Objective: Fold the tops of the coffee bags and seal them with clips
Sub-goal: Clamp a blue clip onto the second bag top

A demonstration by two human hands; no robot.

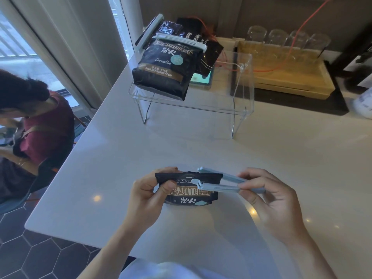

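A black coffee bag (191, 193) stands on the white counter close in front of me, its top folded over. My left hand (150, 195) pinches the folded top at its left end. My right hand (270, 195) holds a pale blue clip (219, 183) by its hinge end; the two arms are spread apart and straddle the right part of the fold. On the clear acrylic shelf (237, 93) farther back, several black coffee bags lean together; the front bag (165, 69) has a white clip (181, 41) across its top, and another bag behind carries a clip (151, 30).
A wooden tray (291, 77) with upturned glasses stands at the back right, and an orange cable runs over it. A teal-edged device (202, 79) lies under the shelf bags. A seated person (36, 127) is at the left, beyond the counter edge. A white container (363, 105) is at the right edge.
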